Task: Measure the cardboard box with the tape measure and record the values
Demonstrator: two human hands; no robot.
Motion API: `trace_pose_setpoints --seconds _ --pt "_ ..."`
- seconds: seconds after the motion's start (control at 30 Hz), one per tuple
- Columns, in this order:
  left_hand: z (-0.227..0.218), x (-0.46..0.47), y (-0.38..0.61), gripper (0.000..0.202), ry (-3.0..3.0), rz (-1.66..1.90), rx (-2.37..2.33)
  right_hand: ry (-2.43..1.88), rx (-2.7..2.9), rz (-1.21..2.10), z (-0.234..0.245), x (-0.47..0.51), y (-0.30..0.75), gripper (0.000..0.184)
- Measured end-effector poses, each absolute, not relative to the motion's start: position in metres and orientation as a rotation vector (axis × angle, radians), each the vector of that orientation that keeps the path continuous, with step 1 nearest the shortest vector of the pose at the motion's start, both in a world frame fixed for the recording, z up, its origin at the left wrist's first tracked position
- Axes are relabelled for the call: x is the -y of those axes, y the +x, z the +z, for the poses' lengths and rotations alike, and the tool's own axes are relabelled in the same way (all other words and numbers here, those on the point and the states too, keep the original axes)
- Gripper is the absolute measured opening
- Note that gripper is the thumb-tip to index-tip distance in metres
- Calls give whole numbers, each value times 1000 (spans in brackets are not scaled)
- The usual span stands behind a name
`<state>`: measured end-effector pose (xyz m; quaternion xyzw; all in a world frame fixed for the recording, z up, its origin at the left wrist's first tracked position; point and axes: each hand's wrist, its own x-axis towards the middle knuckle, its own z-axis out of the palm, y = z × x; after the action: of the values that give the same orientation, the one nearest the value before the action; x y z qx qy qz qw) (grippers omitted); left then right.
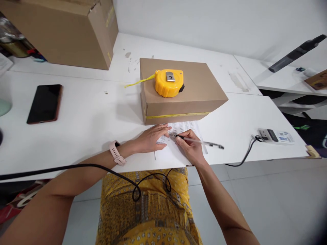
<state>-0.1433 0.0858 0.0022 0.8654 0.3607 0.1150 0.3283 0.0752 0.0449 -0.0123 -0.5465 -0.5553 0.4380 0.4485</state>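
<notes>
My right hand [191, 146] grips a clear pen with a black cap end [201, 141], its tip on a sheet of paper [176, 149] covered in columns of writing. Flat on the left part of that sheet rests my left hand [153, 137], fingers stretched out, a pale pink band on the wrist. Just beyond both hands stands a closed brown cardboard box [196, 85], which overhangs or touches the paper's far edge. On top of the box sits a yellow tape measure [168, 83] with a yellow wrist strap hanging past the box's left side.
A dark phone [45, 103] lies on the white table [102, 136] at left. Behind it stands a larger cardboard box [76, 37]. To the right, a power adapter [274, 135] has a black cable. Another black cable [89, 165] crosses over my left forearm.
</notes>
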Motion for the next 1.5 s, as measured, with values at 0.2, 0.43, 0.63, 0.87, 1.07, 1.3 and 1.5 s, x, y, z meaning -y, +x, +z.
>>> trace_pose_setpoints --seconds 0.2,0.43,0.63,0.87,1.07,1.3,1.5 --pt "1 -86 -143 33 2264 324 -952 -1393 1502 921 -11 -45 62 26" --pt "-1 -87 -143 31 2270 349 -938 -1395 1549 888 -7 -45 61 25" --pt "-1 -87 -143 33 2264 337 -946 -1369 1573 885 -9 -46 60 24" --pt "-4 -87 -143 32 2269 374 -930 -1376 1581 878 -9 -45 60 24" --pt "-1 -86 -143 34 2254 346 -948 -1368 1586 883 -10 -45 60 23" --pt "-2 -86 -143 34 2256 369 -935 -1383 1572 895 -10 -45 60 24" --pt "1 -86 -142 35 2264 326 -960 -1358 1573 925 -11 -45 60 24"
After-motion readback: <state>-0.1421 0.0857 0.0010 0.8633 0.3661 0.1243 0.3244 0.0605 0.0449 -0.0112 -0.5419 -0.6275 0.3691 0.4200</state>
